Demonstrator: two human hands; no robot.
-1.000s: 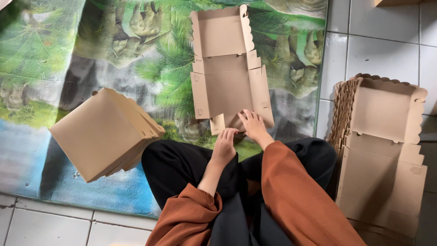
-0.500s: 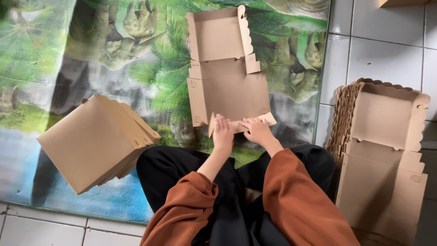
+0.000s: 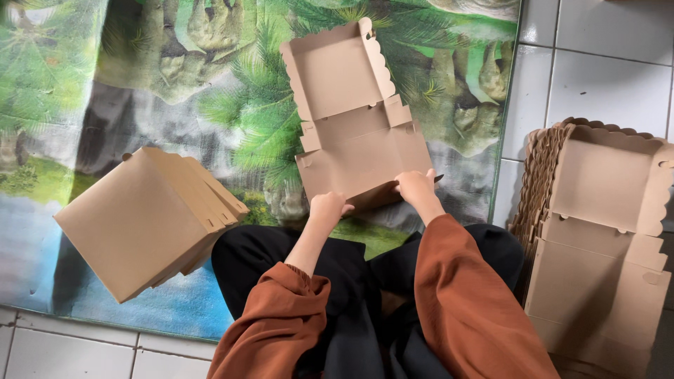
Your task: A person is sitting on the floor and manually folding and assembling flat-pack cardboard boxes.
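Your left hand [image 3: 328, 208] and right hand [image 3: 415, 187] both grip the near edge of a brown cardboard box [image 3: 354, 119] that lies open on the printed floor mat [image 3: 140, 77] just in front of your knees. Your left hand's fingers curl closed over the near front flap at its left part, and your right hand pinches the same edge further right, near the box's right corner, with the fingers wrapped over the fold. The box is partly formed: its scalloped lid stands tilted up at the far end, the side walls with their small tabs are raised, and the near flap sits under your hands.

To your left, a stack of folded boxes [image 3: 144, 221] rests on the mat, fanned slightly and well apart from your hands. To your right, on the white tiled floor [image 3: 604, 63], a pile of flat box blanks [image 3: 604, 238] with scalloped edges lies just beside your right knee, the top one showing its creases and tabs. You sit cross-legged in black trousers [image 3: 351, 281], with rust-coloured sleeves [image 3: 463, 302] reaching down to your wrists. The mat shows green palm fronds, rocks and water.
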